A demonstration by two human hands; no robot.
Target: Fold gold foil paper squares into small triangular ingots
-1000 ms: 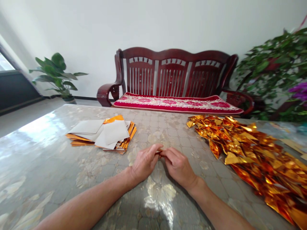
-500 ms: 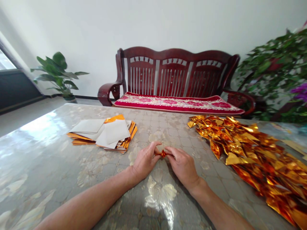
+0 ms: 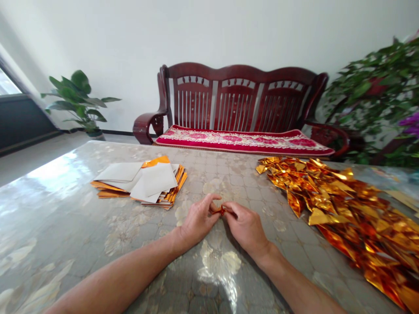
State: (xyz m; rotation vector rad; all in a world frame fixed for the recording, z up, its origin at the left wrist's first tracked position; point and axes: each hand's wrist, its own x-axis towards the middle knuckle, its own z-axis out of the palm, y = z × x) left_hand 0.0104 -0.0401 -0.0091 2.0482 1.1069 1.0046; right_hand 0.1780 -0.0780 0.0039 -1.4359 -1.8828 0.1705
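Observation:
Between my two hands, just above the table's middle, is a small piece of folded gold foil paper (image 3: 221, 210), mostly covered by fingers. My left hand (image 3: 200, 216) pinches its left end between thumb and fingers. At the other end, my right hand (image 3: 246, 222) grips it with closed fingertips. To the left lies a stack of foil paper sheets (image 3: 153, 183), white backs up with orange-gold edges showing. On the right spreads a long heap of folded gold foil pieces (image 3: 340, 205), shiny and pointed.
The table (image 3: 131, 244) has a glossy floral cover. Beyond its far edge stands a dark red wooden bench (image 3: 235, 98) with a red patterned cushion (image 3: 242, 140). A potted plant (image 3: 78, 100) is at left, leafy greenery (image 3: 376, 91) at right. Clear plastic (image 3: 389, 176) lies behind the heap.
My right fingers have shifted slightly left, closer to my left hand, covering more of the foil piece. The stack and the heap stay as they were.

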